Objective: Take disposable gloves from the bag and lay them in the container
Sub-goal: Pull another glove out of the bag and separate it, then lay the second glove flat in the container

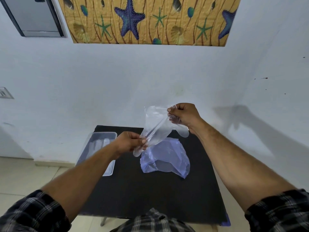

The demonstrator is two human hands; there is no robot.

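Note:
A clear disposable glove (156, 126) is stretched in the air between both hands above the black table. My right hand (183, 114) pinches its upper end; my left hand (129, 142) pinches its lower end near the fingers. Below the glove lies the bluish plastic bag (165, 158), crumpled on the table. The clear rectangular container (100, 136) sits at the table's left edge, partly hidden by my left forearm, with what looks like clear gloves lying inside.
The small black table (150, 195) stands against a white wall (150, 81). Tiled floor (25, 173) lies to the left. A starfish-patterned panel (150, 20) hangs high on the wall.

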